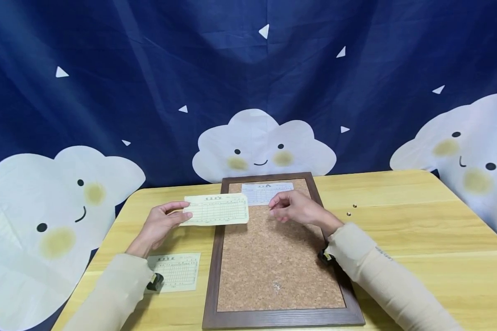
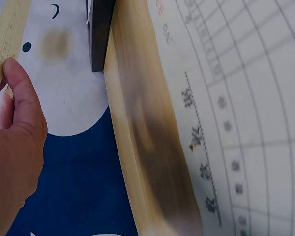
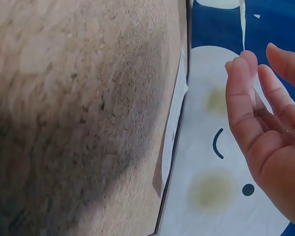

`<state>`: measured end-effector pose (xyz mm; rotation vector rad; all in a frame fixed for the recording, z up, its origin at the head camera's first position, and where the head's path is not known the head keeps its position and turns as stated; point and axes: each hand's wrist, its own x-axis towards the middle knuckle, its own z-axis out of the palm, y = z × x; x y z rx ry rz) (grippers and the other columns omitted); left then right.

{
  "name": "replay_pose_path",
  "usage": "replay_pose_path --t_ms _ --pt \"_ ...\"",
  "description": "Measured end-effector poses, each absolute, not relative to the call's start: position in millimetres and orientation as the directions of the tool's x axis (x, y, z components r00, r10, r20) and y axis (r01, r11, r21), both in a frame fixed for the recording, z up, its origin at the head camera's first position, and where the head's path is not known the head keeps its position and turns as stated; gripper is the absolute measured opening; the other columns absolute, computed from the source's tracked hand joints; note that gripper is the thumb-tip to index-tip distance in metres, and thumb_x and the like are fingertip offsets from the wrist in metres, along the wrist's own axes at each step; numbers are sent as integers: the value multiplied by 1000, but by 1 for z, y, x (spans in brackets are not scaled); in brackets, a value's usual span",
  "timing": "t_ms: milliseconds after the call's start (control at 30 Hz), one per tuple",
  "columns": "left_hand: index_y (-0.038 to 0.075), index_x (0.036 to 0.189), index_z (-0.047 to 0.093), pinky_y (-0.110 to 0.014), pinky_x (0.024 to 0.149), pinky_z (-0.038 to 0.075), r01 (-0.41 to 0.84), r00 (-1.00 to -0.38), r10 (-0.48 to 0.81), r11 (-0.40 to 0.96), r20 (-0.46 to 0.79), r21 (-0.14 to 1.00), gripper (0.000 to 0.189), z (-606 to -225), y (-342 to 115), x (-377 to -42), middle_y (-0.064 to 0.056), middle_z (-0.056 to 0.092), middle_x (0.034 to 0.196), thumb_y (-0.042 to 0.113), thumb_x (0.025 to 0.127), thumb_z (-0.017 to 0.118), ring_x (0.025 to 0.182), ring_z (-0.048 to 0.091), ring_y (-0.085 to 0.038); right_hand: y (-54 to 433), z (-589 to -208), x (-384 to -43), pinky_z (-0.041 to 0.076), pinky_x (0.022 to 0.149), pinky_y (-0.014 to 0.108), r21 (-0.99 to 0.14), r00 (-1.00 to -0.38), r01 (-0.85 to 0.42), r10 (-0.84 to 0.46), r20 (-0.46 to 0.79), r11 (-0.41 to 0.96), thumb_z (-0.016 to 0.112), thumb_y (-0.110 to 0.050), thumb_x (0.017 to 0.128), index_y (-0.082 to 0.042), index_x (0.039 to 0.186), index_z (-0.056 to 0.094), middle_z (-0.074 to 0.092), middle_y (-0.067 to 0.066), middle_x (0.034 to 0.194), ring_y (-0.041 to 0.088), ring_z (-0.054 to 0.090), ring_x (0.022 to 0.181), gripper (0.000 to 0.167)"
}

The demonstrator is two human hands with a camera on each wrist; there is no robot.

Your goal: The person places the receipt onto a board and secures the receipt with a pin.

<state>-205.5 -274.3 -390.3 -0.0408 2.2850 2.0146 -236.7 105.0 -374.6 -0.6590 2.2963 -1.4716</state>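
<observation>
My left hand (image 1: 161, 223) pinches a pale yellow printed form (image 1: 219, 211) by its left end, thumb on the front. The slip is held up over the left side of a framed cork board (image 1: 277, 257). My right hand (image 1: 296, 207) hovers above the upper part of the board, fingers loosely bent and holding nothing; in the right wrist view the thumb stands apart from the fingers. Just behind it, a whitish-blue form (image 1: 258, 195) lies at the board's top, with a small dark spot at its upper edge. The right hand overlaps its lower right corner.
Another pale yellow form (image 1: 182, 273) lies on the wooden table (image 1: 418, 220) left of the board, partly under the left forearm. Two small shiny metal pieces (image 1: 351, 210) sit right of the board. A dark blue cloud-patterned curtain (image 1: 232, 69) hangs behind the table.
</observation>
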Motion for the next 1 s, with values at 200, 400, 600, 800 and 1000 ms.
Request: replay_pose_path --t_ms 200,400,600,800,1000 --pt "-13 128 57 -20 75 54 -80 -996 40 105 -85 991 46 -390 -269 -206 2 67 95 -1 87 74 83 65 -6 101 -374 -238 57 70 36 -913 -834 -195 -551 -39 360 66 -1 94 11 107 63 68 20 91 24 65 74 18" --pt "-13 129 57 -19 74 54 -75 -996 36 118 -80 990 47 -389 -264 -207 2 65 96 -1 87 74 82 64 -5 99 -375 -239 57 72 38 -924 -821 -191 -569 -36 333 65 0 94 12 105 64 68 22 90 20 63 74 16" --pt "-12 127 59 -20 76 55 -76 -996 46 83 -80 994 44 -390 -261 -208 0 64 102 -3 86 74 85 66 -4 94 -375 -239 56 69 33 -925 -822 -187 -568 -36 329 65 1 94 11 105 64 67 19 86 21 62 73 16" --pt "-12 125 59 -22 79 55 -67 -996 47 72 -70 995 42 -389 -257 -208 0 64 106 -5 86 74 89 66 -4 90 -375 -239 56 69 34 -924 -822 -195 -569 -29 328 65 1 94 12 106 64 66 11 80 19 62 72 17" --pt "-12 125 60 -21 79 55 -63 -996 56 72 -67 995 42 -387 -255 -206 0 64 108 -4 87 74 91 67 -5 87 -375 -239 57 70 39 -928 -824 -198 -566 -17 316 67 -2 93 9 104 67 67 19 84 18 62 71 15"
